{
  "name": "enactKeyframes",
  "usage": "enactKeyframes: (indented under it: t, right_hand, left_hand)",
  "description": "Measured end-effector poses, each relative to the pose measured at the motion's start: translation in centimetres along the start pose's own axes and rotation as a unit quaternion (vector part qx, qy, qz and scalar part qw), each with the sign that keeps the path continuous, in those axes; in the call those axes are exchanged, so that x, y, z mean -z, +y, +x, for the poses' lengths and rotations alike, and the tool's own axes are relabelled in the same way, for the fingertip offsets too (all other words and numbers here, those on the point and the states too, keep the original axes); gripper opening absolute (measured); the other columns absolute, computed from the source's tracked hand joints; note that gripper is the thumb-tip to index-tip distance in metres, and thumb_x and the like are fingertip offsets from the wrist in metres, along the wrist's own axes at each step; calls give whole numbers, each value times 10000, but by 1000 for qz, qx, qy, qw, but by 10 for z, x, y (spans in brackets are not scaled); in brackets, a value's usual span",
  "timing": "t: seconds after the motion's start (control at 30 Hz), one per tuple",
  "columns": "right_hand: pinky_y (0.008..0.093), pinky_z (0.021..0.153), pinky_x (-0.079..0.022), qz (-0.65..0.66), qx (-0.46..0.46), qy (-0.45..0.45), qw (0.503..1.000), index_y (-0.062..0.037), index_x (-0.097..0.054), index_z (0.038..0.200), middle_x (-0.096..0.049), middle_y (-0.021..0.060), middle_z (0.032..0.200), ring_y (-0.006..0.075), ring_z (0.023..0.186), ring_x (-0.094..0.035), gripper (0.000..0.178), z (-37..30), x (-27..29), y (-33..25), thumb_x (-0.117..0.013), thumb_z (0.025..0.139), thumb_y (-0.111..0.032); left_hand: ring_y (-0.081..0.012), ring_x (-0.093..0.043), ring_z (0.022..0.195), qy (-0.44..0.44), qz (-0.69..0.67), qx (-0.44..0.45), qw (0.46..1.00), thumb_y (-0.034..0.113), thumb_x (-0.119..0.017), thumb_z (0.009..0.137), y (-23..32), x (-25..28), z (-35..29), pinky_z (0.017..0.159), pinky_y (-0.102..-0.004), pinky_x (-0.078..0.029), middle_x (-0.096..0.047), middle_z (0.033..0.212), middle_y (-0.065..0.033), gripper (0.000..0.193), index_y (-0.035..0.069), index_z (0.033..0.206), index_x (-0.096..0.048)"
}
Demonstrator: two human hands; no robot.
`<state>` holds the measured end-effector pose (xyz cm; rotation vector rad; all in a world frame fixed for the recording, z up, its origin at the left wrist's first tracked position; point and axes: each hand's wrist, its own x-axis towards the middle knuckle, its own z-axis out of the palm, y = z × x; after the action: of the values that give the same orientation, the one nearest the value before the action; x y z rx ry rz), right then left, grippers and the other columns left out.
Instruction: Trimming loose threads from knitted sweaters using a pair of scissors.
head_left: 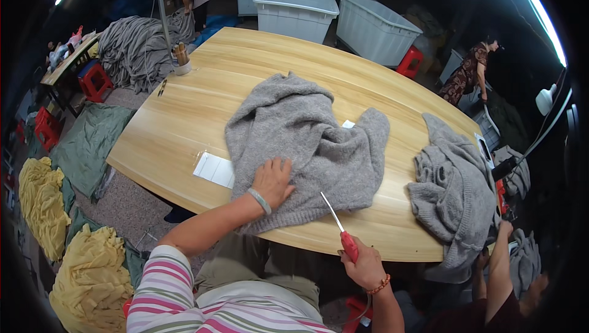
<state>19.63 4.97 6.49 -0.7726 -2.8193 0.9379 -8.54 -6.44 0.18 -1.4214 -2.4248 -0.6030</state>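
A grey knitted sweater [294, 143] lies rumpled on the wooden table [184, 118] in front of me. My left hand [273, 181] rests flat on its near left part, fingers stretched out and slightly apart. Low over the table's front edge, my right hand [363, 265] is closed around a red-handled tool with a slim metal shaft [332, 211]. Its tip points up and left, close to the sweater's near edge; whether it touches the knit I cannot tell. What looks like a thin cord hangs below this hand.
A white paper strip [214, 169] lies left of the sweater. More grey knitwear [454, 189] is heaped at the right, beside another person's arm [503, 265]. Large pale bins [296, 15] stand beyond the table. Yellow cloth piles [92, 271] lie on the left floor.
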Motion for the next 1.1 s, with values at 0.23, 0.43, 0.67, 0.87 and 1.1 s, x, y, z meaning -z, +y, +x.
enactKeyframes:
  t: [0.23,0.43,0.67,0.87,1.1]
  right_hand:
    - [490,721,-503,-7,-16,-29,999,-92,-567,1207,-656,217,796,432,772,-637,397,3,9,-4,-664,843,-219]
    - [505,669,-507,-89,47,-124,987,-124,-558,1242,-663,202,745,408,701,-647,411,33,9,-29,-634,868,-277]
    - [503,666,-503,-104,103,-233,961,-145,-555,1254,-664,201,749,408,704,-647,407,43,1,-43,-604,888,-316]
    - [497,692,-498,-100,79,-255,959,-144,-546,1270,-660,202,766,417,735,-639,435,41,-3,-57,-620,888,-336]
    - [507,683,-500,-10,21,-78,997,-144,-513,1277,-665,196,800,422,749,-640,417,34,-14,-18,-607,894,-278]
  left_hand:
    - [-59,-553,623,-49,-621,240,745,168,-698,891,-74,-50,1,568,-239,-447,-654,779,27,150,29,933,-660]
    - [-114,-637,859,-44,-775,275,567,124,-612,948,-74,-59,-6,798,-271,-516,-688,968,-44,154,17,1053,-648]
    - [-158,-652,930,-1,-821,321,472,125,-619,944,-77,-61,-5,855,-299,-520,-690,1027,-72,209,-6,1107,-616]
    - [-167,-648,928,-5,-839,298,455,128,-633,931,-77,-49,6,858,-301,-513,-690,1017,-61,215,6,1108,-618]
    - [-335,-562,1007,23,-176,40,983,256,-810,683,-39,12,-36,879,-407,-471,-552,1117,-186,663,-8,1222,-528]
